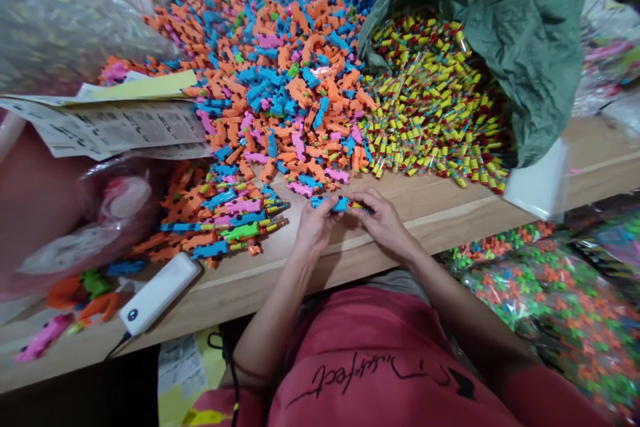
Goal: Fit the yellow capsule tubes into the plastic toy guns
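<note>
My left hand (316,221) is closed round a small blue plastic toy car (341,203), just above the table's front part. The fingers of my right hand (384,221) pinch a small yellow tube (356,205) at the car's right end. Whether the tube sits inside the car or only touches it, I cannot tell. Just beyond my hands lie pink toy cars (302,189) and a big heap of orange, blue and pink ones (300,90). Left of my hands, several cars with yellow tubes in their ends (245,220) lie in a stack.
A green sack (535,47) spills yellow-and-red tubes (435,113) at the right. Printed sheets (125,127) and a clear bag (65,20) are at the left. A white power bank (160,293) with a cable lies near the front edge. Bags of colourful pieces (545,300) stand below the table.
</note>
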Tool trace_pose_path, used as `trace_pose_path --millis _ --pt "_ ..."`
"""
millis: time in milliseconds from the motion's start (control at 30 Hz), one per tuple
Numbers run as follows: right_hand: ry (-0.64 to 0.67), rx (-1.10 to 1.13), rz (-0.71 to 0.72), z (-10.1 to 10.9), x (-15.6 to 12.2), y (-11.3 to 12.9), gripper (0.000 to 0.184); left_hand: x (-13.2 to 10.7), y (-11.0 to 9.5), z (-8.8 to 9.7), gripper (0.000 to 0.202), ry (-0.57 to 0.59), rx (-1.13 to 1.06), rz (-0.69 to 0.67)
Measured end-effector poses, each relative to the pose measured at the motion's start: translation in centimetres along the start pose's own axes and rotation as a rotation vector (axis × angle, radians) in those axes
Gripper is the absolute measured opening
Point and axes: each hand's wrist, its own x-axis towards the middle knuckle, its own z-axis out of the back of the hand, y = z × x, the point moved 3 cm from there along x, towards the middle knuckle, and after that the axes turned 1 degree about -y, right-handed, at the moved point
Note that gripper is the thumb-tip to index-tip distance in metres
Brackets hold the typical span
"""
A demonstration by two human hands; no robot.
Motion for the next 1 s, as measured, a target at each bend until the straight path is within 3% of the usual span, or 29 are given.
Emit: trace_pose_path --millis 467,733,1000 --pt "-0.024 -0.046 0.084 -0.2 -0.1 0.7 0.032 -0.6 0.0 -0.4 0.031 -0.05 0.017 -0.049" --pt "0.048 -0.123 0.077 0.1 0.2 0.8 0.023 -0.5 0.9 -0.2 0.031 -0.068 0.039 -0.063" --pt "0.074 -0.204 0.118 0.1 0.0 0.6 0.026 -0.5 1.3 -0.3 0.029 -0.084 0.09 -0.1"
